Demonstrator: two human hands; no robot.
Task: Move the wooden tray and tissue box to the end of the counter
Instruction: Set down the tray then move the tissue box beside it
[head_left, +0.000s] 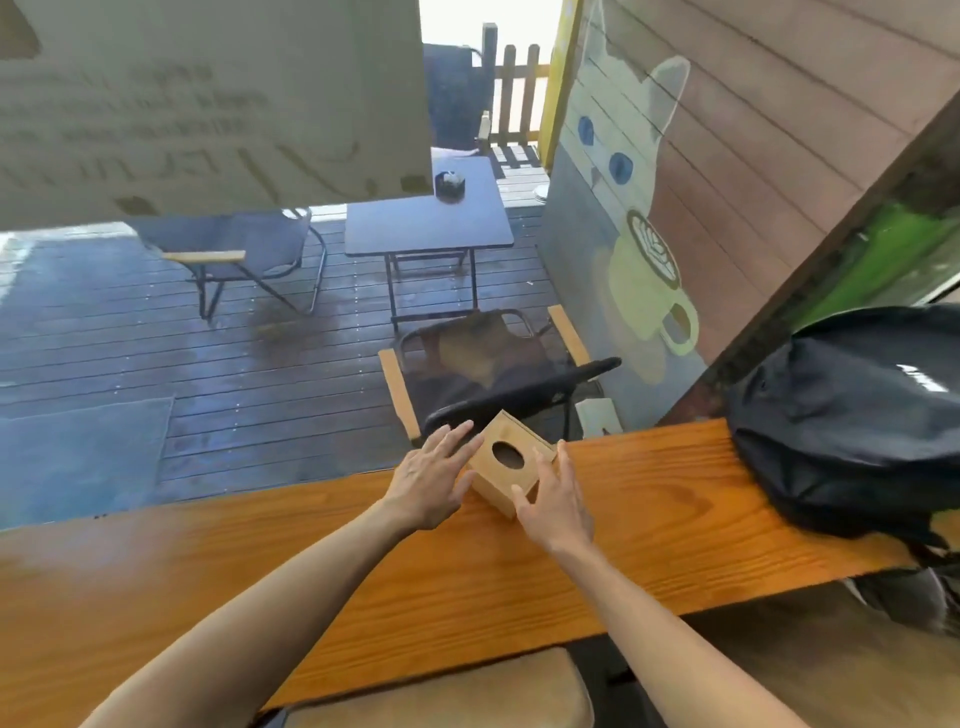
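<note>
A light wooden tissue box with an oval hole in its top stands at the far edge of the orange wooden counter. My left hand lies flat against the box's left side, fingers spread. My right hand touches its near right corner, fingers apart. Both hands flank the box; neither has closed around it. No wooden tray is in view.
A black backpack fills the counter's right end. Beyond the counter are a folding chair, a small dark table and wet decking. A padded stool sits below the counter's near edge. A painted cat panel stands at right.
</note>
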